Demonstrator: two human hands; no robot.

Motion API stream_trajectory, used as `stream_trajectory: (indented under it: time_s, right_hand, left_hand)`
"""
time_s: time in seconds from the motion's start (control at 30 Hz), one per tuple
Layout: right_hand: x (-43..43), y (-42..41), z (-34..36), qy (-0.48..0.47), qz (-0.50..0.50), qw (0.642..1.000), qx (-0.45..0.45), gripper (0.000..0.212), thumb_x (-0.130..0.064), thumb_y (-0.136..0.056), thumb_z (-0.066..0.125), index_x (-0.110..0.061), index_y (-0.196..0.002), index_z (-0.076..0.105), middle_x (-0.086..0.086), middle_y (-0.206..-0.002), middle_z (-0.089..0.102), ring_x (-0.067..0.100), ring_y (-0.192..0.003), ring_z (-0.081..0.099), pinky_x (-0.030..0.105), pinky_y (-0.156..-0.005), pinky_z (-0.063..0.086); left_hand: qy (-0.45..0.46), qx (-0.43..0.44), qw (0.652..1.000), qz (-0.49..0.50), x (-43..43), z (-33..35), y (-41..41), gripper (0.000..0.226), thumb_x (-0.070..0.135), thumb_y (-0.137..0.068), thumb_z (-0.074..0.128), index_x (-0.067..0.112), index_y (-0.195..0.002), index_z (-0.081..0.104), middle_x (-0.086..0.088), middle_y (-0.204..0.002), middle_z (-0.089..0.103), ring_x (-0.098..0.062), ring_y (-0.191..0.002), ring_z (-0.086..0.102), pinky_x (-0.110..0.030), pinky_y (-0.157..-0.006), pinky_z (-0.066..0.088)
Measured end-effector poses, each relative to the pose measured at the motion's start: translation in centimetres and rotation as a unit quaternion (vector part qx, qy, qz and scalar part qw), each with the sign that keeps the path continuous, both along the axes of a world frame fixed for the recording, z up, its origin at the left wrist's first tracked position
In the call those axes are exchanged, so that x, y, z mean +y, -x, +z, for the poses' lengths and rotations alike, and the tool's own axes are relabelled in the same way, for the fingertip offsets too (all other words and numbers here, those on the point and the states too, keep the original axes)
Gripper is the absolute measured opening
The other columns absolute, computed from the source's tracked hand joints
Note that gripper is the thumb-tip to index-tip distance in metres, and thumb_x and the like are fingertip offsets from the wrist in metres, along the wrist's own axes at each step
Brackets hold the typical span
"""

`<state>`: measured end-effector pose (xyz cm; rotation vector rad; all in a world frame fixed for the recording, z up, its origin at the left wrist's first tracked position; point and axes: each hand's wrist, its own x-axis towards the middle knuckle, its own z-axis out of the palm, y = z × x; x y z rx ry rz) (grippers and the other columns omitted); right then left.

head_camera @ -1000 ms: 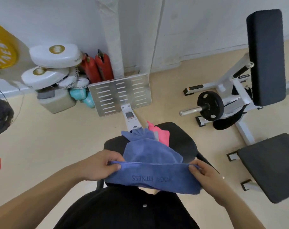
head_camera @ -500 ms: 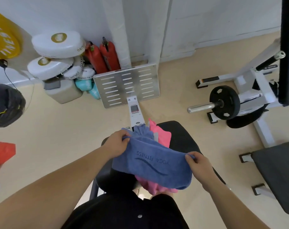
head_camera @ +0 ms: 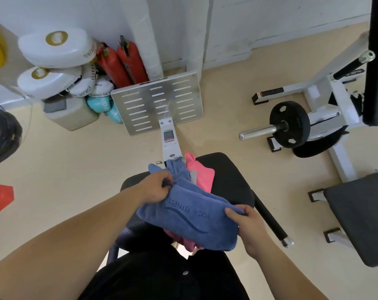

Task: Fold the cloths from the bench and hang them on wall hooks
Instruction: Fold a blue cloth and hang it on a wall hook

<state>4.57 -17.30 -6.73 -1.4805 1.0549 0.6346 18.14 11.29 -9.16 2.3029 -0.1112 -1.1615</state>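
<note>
At the lower centre of the frame, two bare forearms reach in from the bottom corners over a black bench (head_camera: 231, 176); between the hands a folded blue cloth (head_camera: 190, 217) is held just above the seat, its printed words "YOGA FITNESS" reading upside down. The left hand (head_camera: 155, 188) pinches the cloth's upper left corner, fingers curled round the edge; the right hand (head_camera: 246, 224) pinches the right edge, thumb on top and fingers tucked beneath. More blue fabric bunches just beyond the left hand; whether it is the same piece cannot be told. A pink cloth (head_camera: 200, 172) lies on the bench beside that bunch, and pink also shows under the blue cloth's near edge. A thin grey strip sits between the blue and the pink.

In the upper centre, a slotted metal plate (head_camera: 157, 102) tilts up from the beige floor; to its left stand two red cylinders (head_camera: 123, 61) and a pile of white pads (head_camera: 56, 46) against the wall. At right of centre, a black weight disc (head_camera: 289, 124) sits on a chrome bar of a white frame; at lower right lies another black pad (head_camera: 361, 215).
</note>
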Motion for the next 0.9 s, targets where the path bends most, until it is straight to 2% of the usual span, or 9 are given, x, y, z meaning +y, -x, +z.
stream_trajectory:
  time_s: [0.1, 0.2, 0.33, 0.4, 0.47, 0.6, 0.77, 0.83, 0.9]
  right_hand:
    - [-0.3, -0.1, 0.3, -0.032, -0.018, 0.999, -0.018, 0.021, -0.023, -0.090, 0.077, -0.012, -0.107, 0.069, 0.006, -0.105, 0.076, 0.028, -0.102, 0.073, 0.050, -0.094, 0.060]
    - [-0.1, 0.0, 0.0, 0.012, 0.013, 0.999, -0.028, 0.022, -0.024, -0.092, 0.075, -0.016, -0.110, 0.065, 0.005, -0.108, 0.074, 0.030, -0.104, 0.071, 0.051, -0.094, 0.060]
    - [0.2, -0.4, 0.1, -0.017, 0.022, 0.999, -0.021, 0.041, -0.014, -0.090, 0.076, -0.021, -0.125, 0.056, 0.000, -0.120, 0.065, 0.028, -0.111, 0.066, 0.047, -0.099, 0.057]
    - [0.0, -0.6, 0.5, -0.050, 0.040, 0.998, -0.016, 0.039, -0.010, -0.090, 0.076, -0.014, -0.126, 0.062, 0.006, -0.122, 0.068, 0.030, -0.112, 0.068, 0.050, -0.100, 0.057]
    - [-0.5, -0.7, 1.4, -0.064, 0.096, 0.993, -0.018, 0.029, -0.010, -0.091, 0.073, -0.007, -0.120, 0.070, 0.013, -0.118, 0.074, 0.031, -0.107, 0.072, 0.050, -0.096, 0.060]
    - [-0.9, -0.7, 4.5, -0.056, 0.170, 0.983, -0.029, 0.017, -0.010, -0.093, 0.071, -0.003, -0.108, 0.074, 0.015, -0.108, 0.077, 0.027, -0.097, 0.075, 0.035, -0.081, 0.064]
    - [-1.0, -0.4, 8.0, 0.006, 0.187, 0.978, -0.093, 0.025, -0.014, -0.084, 0.081, -0.001, -0.098, 0.066, 0.014, -0.093, 0.069, 0.022, -0.082, 0.066, 0.038, -0.077, 0.057]
    - [-0.8, -0.1, 10.1, 0.024, 0.195, 0.973, -0.125, 0.024, -0.012, -0.083, 0.082, -0.002, -0.095, 0.063, 0.006, -0.099, 0.068, 0.019, -0.088, 0.065, 0.034, -0.077, 0.054]
    - [-0.7, 0.4, 12.2, 0.028, 0.205, 0.966, -0.157, 0.024, -0.004, -0.082, 0.079, 0.001, -0.092, 0.058, -0.004, -0.120, 0.067, 0.012, -0.111, 0.063, 0.036, -0.088, 0.056]
  left_hand:
    - [-0.025, -0.038, 0.998, -0.037, 0.3, 0.8, -0.1, 0.014, 0.014, -0.085, 0.060, 0.022, -0.093, 0.067, 0.005, -0.093, 0.071, -0.017, -0.087, 0.066, -0.033, -0.081, 0.055]
    - [-0.029, -0.104, 0.994, -0.023, 1.3, 1.6, 0.2, 0.005, 0.015, -0.079, 0.063, 0.019, -0.078, 0.066, 0.004, -0.080, 0.069, -0.018, -0.077, 0.064, -0.032, -0.070, 0.053]
    - [0.034, -0.155, 0.987, 0.018, 3.2, 3.4, 0.8, 0.014, 0.012, -0.076, 0.069, 0.025, -0.073, 0.064, 0.005, -0.086, 0.059, -0.004, -0.077, 0.056, -0.016, -0.070, 0.042]
    - [0.060, -0.151, 0.985, 0.052, 4.4, 4.7, 1.1, 0.020, 0.011, -0.076, 0.071, 0.030, -0.072, 0.064, 0.007, -0.089, 0.062, -0.003, -0.081, 0.060, -0.013, -0.074, 0.043]
    - [0.067, -0.126, 0.989, 0.050, 5.5, 5.9, 1.3, 0.023, 0.007, -0.078, 0.073, 0.029, -0.074, 0.068, 0.009, -0.089, 0.068, -0.005, -0.080, 0.063, -0.016, -0.077, 0.047]
    - [0.076, -0.109, 0.990, 0.036, 7.2, 8.4, 1.7, 0.015, 0.007, -0.081, 0.079, 0.022, -0.079, 0.076, 0.006, -0.086, 0.072, -0.012, -0.079, 0.065, -0.027, -0.081, 0.053]
    - [0.086, -0.088, 0.990, 0.066, 7.8, 11.2, 2.1, 0.013, 0.008, -0.084, 0.077, 0.019, -0.079, 0.077, 0.000, -0.081, 0.074, -0.014, -0.075, 0.063, -0.032, -0.076, 0.054]
    - [0.100, -0.099, 0.986, 0.085, 7.8, 13.0, 2.4, 0.010, 0.011, -0.086, 0.077, 0.020, -0.082, 0.076, 0.000, -0.083, 0.074, -0.012, -0.075, 0.062, -0.029, -0.073, 0.052]
    - [0.125, -0.102, 0.981, 0.108, 8.0, 14.9, 2.7, 0.009, 0.013, -0.087, 0.076, 0.020, -0.083, 0.075, 0.002, -0.083, 0.074, -0.009, -0.073, 0.062, -0.027, -0.072, 0.051]
